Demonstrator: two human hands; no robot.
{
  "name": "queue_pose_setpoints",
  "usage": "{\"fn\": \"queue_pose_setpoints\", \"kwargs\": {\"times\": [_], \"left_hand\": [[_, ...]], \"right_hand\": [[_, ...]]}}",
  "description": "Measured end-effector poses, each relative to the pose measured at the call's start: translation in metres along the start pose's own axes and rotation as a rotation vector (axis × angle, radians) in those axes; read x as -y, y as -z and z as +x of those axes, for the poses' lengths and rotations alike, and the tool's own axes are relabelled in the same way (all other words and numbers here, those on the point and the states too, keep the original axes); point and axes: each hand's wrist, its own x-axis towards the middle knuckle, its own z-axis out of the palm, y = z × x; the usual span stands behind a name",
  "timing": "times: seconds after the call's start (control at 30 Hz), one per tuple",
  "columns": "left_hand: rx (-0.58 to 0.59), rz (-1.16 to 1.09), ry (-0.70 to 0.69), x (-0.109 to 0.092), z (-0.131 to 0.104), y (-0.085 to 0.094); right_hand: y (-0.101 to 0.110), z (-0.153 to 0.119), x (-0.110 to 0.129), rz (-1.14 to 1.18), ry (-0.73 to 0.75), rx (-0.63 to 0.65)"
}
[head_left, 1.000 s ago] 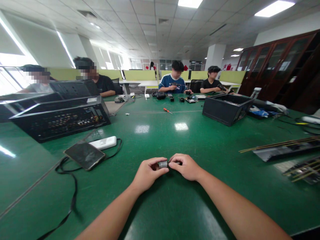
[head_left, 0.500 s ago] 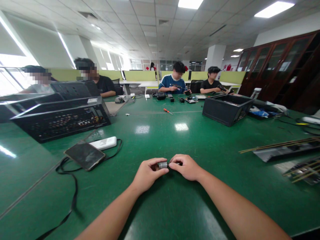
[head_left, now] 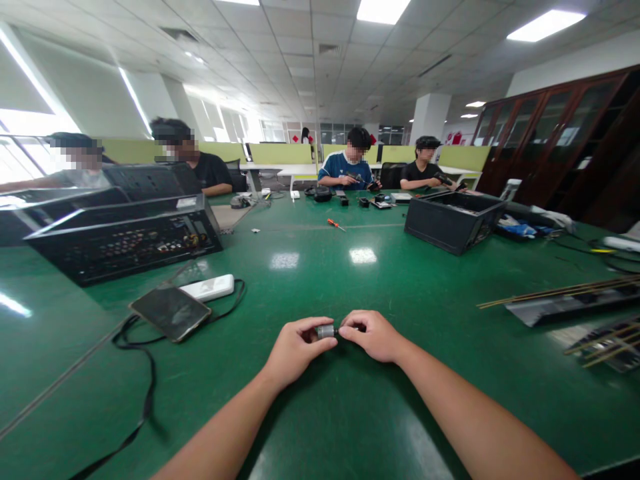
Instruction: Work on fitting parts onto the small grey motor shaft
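Observation:
A small silver metal cylinder [head_left: 326, 331], much like a small electric motor, is held level just over the green table [head_left: 320, 280]. My left hand [head_left: 299, 347] grips it from the left, thumb in front and fingers behind, hiding its left end. At its right end a short dark tip [head_left: 337, 332] shows. My right hand [head_left: 371, 335] is closed in a pinch at that tip, with a dark piece partly visible between the fingers. How that piece joins the cylinder is hidden by the fingertips.
Left lie a phone [head_left: 171, 312], a white power strip [head_left: 210, 287] and a black strap [head_left: 150, 380]. Open black computer cases [head_left: 125, 243] and a black box [head_left: 453, 223] stand farther back. A red screwdriver [head_left: 335, 225] lies mid-table; metal rails [head_left: 560, 303] lie right. Several people sit across.
My right fingertips have shifted very slightly to the right, so a little more of the dark tip shows. My left hand keeps its grip on the cylinder.

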Motion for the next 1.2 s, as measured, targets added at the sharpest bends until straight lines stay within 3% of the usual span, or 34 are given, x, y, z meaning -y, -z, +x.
{"fn": "queue_pose_setpoints", "kwargs": {"times": [1.2], "left_hand": [[0.001, -0.107, 0.039, 0.0021, 0.0006, 0.0015]], "right_hand": [[0.0055, 0.0004, -0.0015, 0.022, -0.061, 0.003]]}}
